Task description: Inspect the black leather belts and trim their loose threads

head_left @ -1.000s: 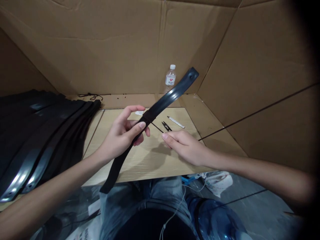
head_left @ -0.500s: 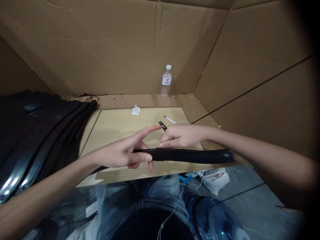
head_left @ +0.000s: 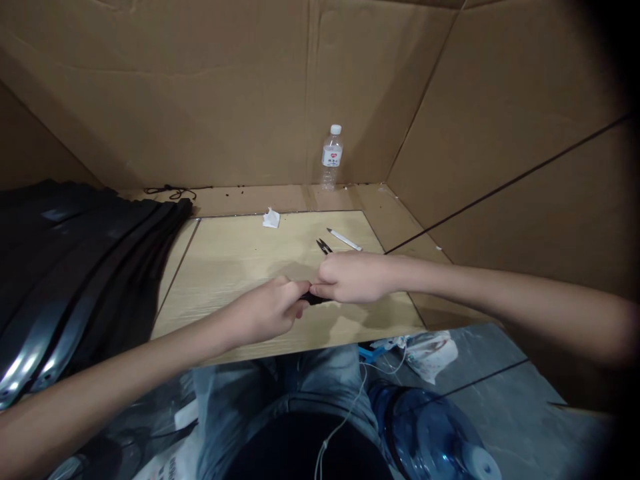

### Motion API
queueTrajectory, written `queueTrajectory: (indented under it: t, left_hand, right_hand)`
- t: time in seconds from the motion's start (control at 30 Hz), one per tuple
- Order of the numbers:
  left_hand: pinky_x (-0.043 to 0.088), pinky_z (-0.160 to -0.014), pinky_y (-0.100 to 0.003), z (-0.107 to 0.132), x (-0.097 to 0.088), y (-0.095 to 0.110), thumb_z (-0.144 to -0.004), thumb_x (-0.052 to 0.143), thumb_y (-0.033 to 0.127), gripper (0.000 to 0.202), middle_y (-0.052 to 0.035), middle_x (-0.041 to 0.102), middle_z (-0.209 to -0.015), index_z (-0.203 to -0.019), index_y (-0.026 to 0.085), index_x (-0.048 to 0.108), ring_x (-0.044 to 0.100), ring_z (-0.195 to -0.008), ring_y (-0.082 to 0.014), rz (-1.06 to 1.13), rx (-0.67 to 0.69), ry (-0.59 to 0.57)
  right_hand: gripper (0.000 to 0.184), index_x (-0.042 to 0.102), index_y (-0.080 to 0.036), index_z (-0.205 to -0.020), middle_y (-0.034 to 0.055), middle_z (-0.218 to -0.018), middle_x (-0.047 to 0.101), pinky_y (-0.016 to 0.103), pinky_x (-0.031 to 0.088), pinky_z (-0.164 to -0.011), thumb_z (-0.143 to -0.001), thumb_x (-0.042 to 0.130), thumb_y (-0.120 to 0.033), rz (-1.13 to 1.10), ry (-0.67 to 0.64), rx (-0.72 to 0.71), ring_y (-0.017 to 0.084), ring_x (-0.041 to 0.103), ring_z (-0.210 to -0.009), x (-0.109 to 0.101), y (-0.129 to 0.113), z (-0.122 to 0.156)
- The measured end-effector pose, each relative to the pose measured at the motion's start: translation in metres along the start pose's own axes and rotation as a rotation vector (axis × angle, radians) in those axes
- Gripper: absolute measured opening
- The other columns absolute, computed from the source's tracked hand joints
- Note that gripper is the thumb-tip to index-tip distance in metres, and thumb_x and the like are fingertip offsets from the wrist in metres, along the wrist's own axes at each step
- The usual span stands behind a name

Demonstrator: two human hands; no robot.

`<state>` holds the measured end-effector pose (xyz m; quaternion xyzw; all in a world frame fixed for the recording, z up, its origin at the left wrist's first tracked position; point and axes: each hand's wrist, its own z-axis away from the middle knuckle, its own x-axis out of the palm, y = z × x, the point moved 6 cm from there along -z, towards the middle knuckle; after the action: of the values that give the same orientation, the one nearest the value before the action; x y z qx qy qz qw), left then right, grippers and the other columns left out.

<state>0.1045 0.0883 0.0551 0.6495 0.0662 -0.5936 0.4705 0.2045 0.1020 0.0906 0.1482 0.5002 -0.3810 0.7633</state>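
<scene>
Left grip [head_left: 273,308] holds a slim black strip [head_left: 314,299].

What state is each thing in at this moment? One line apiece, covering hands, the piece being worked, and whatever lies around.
Left hand: closed on the black strip
Right hand: fingers curled shut at the strip; exact hold hidden
Black strip: mostly hidden by the hands
Dark cord: stretched straight
Small bottle: upright, capped
Snips: blade tips parted
White paper: crumpled
Stacked strips: overlapping
</scene>
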Motion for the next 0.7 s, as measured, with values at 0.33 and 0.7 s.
queueTrajectory:
  t: [0.33,0.7]
  left_hand:
    - [0.033,-0.051,-0.022,0.015,-0.045,-0.015,-0.088,0.041,0.020,0.033,-0.0031,0.063,-0.071,-0.114,0.013,0.059,0.046,-0.048,-0.0102,-0.062,-0.065,0.403]
    - [0.026,-0.041,-0.024,0.035,-0.071,-0.033,-0.088,0.044,0.037,0.024,0.0019,0.047,-0.053,-0.084,0.018,0.059,0.035,-0.041,-0.0107,-0.040,-0.127,0.427]
  right_hand:
    - [0.031,0.065,-0.008,-0.081,0.0102,-0.078,0.059,0.026,0.037,-0.070,-0.090,0.050,-0.033,0.403,0.597,0.227,0.015,0.055,-0.077,-0.042,0.002,0.064]
    - [0.034,0.058,-0.012,-0.067,0.0051,-0.063,0.055,0.020,0.035,-0.052,-0.089,0.047,-0.035,-0.495,0.777,0.660,0.009,0.051,-0.056,0.144,0.047,0.161]
